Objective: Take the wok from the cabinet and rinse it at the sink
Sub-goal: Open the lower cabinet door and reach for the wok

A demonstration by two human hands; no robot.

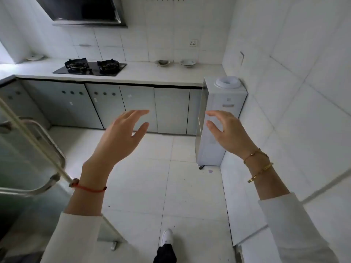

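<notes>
Both forearms reach forward at chest height in a white-tiled kitchen, cream sleeves pushed back from the wrists. The left hand (pixel 121 135), a red string bracelet (pixel 89 188) on its wrist, is held palm inward with fingers spread and slightly curled, gripping nothing. The right hand (pixel 226 131), above two thin gold bracelets (pixel 260 166), mirrors it, fingers loosely curved and apart, also empty. The hands are well apart from each other and touch nothing.

Beyond them runs a row of pale grey-blue cabinet doors (pixel 136 109), all closed, beneath a white countertop (pixel 152 74). A black glass two-burner gas hob (pixel 91 68) sits in the counter, with two small shallow metal bowls (pixel 163 63) farther right. A white floor-standing water dispenser (pixel 218 118) without a bottle stands just beside the cabinets. No wok or sink can be seen. One white shoe (pixel 167 238) shows on the tiled floor.
</notes>
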